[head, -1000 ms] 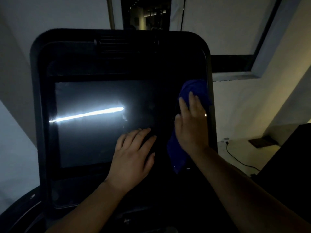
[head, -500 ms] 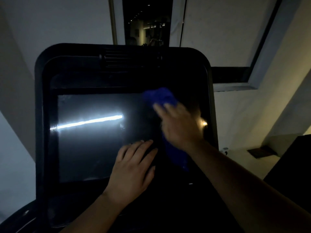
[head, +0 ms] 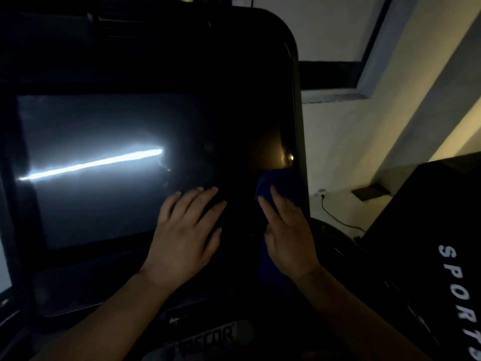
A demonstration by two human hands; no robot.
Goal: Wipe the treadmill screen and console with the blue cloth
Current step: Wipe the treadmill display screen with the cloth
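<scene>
Blue cloth (head: 286,181) lies under your flat right hand (head: 289,238), low on the screen (head: 91,204); past your spread left hand (head: 184,235), much looks unwiped.

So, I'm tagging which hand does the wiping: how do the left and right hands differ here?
The left hand lies bare on the screen; the right hand presses the blue cloth beneath it. The left hand sits near the screen's lower middle; the right hand is at its lower right edge. Both lie flat, fingers straight.
</scene>
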